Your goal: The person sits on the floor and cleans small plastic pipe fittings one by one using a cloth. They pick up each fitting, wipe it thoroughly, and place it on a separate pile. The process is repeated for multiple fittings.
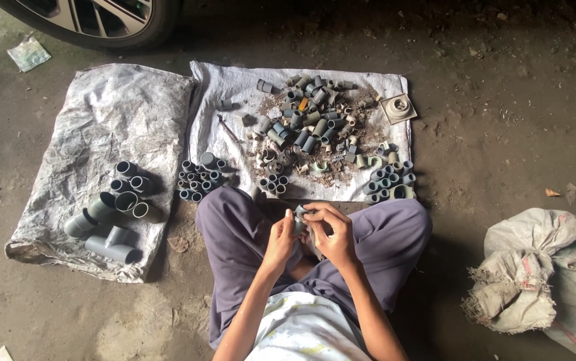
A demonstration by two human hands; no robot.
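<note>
Matt grey plastic pipe fittings (308,127) lie on crinkled, woven white plastic sacking (234,87); rough dusty concrete floor (502,100) around; a dull brass-coloured square metal drain cover (398,107) beside them.

Dirt floor (502,100), car wheel (94,20), dim light.

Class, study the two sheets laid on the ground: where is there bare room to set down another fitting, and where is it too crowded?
Free: the upper part of the crumpled grey woven sack, above the large grey pipe fittings, and the left strip of the white cloth, beside the thin metal tool. Crowded: the cloth's centre under the heap of small grey fittings and its near edge.
</note>
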